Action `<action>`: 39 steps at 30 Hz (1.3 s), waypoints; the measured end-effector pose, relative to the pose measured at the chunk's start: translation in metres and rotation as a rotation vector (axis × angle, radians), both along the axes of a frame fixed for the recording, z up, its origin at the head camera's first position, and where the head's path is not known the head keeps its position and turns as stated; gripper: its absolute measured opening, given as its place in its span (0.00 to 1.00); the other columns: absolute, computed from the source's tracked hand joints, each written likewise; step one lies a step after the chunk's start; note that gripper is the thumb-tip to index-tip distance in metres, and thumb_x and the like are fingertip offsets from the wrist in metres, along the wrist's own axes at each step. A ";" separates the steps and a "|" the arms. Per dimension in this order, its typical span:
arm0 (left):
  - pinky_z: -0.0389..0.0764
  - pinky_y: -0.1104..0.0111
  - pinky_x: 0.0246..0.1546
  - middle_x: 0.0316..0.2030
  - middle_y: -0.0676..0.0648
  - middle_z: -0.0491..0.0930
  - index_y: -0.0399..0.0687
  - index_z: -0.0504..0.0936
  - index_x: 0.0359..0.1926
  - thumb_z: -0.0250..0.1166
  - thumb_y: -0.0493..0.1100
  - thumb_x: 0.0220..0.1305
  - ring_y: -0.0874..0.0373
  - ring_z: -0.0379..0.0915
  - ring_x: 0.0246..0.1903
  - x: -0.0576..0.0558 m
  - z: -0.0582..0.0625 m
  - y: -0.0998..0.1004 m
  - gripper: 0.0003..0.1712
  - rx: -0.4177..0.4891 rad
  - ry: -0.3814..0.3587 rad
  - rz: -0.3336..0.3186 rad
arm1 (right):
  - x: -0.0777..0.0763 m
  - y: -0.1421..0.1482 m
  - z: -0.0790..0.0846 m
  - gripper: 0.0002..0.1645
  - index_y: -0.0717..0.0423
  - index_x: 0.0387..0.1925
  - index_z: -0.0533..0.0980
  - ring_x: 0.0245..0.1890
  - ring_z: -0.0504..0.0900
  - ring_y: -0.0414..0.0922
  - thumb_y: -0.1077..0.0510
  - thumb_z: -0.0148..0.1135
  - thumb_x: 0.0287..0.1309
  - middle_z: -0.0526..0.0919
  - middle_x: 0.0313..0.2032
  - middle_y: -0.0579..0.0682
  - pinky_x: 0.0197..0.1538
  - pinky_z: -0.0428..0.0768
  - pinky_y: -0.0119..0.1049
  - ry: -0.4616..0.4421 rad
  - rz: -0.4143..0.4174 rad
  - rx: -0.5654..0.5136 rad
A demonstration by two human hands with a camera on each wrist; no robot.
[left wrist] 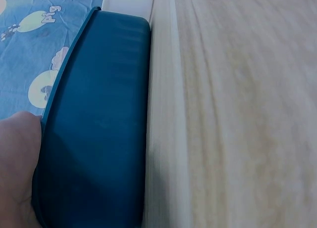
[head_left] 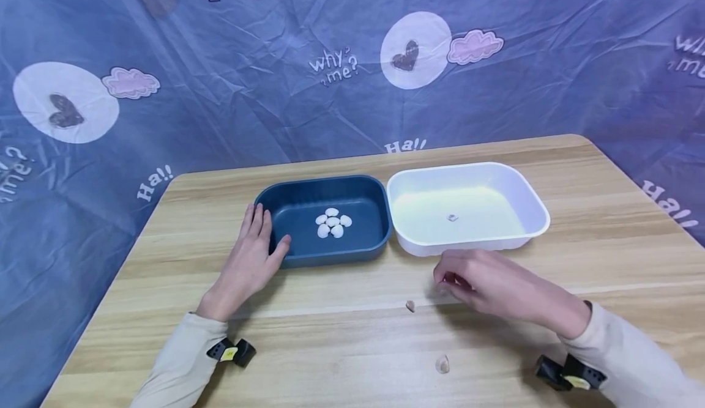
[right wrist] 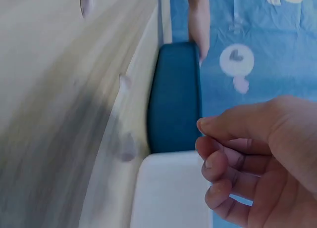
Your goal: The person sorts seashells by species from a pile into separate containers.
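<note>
My left hand (head_left: 250, 255) rests on the left front corner of a dark blue tray (head_left: 330, 257), fingers along its left rim and thumb over the front rim. Several small white shell-like pieces (head_left: 332, 221) lie grouped inside. A white tray (head_left: 473, 244) stands against it on the right, with one small shell (head_left: 452, 217) in it. Just in front of the white tray, my right hand (head_left: 490, 282) hovers low above the table, fingers loosely bent. Nothing shows between thumb and forefinger in the right wrist view. A blurred shell (right wrist: 128, 148) lies on the table near these fingertips.
Two more small shells lie on the wooden table (head_left: 330, 347): a brownish shell (head_left: 410, 306) left of my right hand and a paler shell (head_left: 442, 364) closer to me. A blue printed cloth (head_left: 275, 90) hangs behind the table's far edge.
</note>
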State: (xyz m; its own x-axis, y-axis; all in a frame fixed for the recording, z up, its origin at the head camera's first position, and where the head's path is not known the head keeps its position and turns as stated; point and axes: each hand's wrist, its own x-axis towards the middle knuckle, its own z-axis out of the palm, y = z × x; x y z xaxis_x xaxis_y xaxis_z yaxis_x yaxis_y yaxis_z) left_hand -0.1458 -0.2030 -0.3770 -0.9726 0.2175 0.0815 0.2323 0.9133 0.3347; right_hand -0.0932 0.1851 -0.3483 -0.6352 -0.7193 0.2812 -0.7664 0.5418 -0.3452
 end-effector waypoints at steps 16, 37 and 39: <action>0.42 0.48 0.71 0.73 0.30 0.37 0.25 0.46 0.71 0.46 0.57 0.74 0.42 0.23 0.73 -0.001 0.003 -0.002 0.44 -0.001 -0.006 -0.002 | -0.001 0.066 -0.025 0.20 0.44 0.28 0.79 0.25 0.69 0.25 0.70 0.75 0.38 0.73 0.24 0.28 0.24 0.73 0.27 0.071 -0.229 0.031; 0.42 0.47 0.71 0.73 0.29 0.39 0.24 0.49 0.71 0.46 0.56 0.74 0.41 0.23 0.73 0.000 -0.001 -0.001 0.43 0.000 -0.003 -0.003 | 0.000 0.068 -0.040 0.08 0.47 0.30 0.79 0.25 0.68 0.26 0.65 0.64 0.58 0.74 0.25 0.30 0.26 0.72 0.28 -0.243 -0.219 0.006; 0.42 0.48 0.71 0.73 0.29 0.39 0.25 0.49 0.71 0.46 0.57 0.74 0.41 0.23 0.73 -0.001 -0.001 0.000 0.43 -0.001 -0.005 -0.003 | 0.002 0.065 -0.039 0.10 0.48 0.34 0.79 0.27 0.70 0.27 0.66 0.67 0.54 0.75 0.26 0.31 0.28 0.75 0.28 -0.183 -0.190 0.005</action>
State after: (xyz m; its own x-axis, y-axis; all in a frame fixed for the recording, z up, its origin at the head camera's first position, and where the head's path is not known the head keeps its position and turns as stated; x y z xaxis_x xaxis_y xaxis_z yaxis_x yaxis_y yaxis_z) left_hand -0.1468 -0.2035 -0.3776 -0.9724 0.2205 0.0762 0.2333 0.9127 0.3354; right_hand -0.0916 0.2502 -0.3876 -0.7987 -0.5836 0.1465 -0.5762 0.6718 -0.4656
